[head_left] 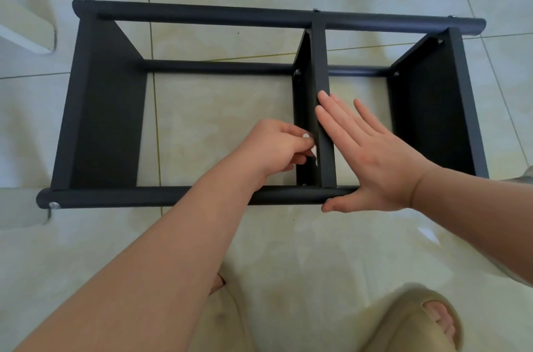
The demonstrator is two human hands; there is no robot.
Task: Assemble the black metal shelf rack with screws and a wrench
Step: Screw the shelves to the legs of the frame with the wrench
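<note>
The black rack [106, 121] lay on its side on the floor [288, 242], long axis nine to three, its middle panel [320, 63] running twelve to six between the hands. The right hand [375, 155], grip wide, lay flat against the panel from three o'clock. The left hand [274, 147], grip narrowed, pinched a small pale item [306, 136], unidentifiable, against the panel's nine o'clock face.

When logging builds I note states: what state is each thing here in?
Black metal shelf rack: lying on its side on the tiled floor.
Middle black panel: upright between the rack's tubes.
Left hand: pinches a small white piece, unidentifiable, beside the middle panel.
Right hand: open, fingers flat against the middle panel's edge.
Silver screw at the rack's near left corner: seated.
</note>
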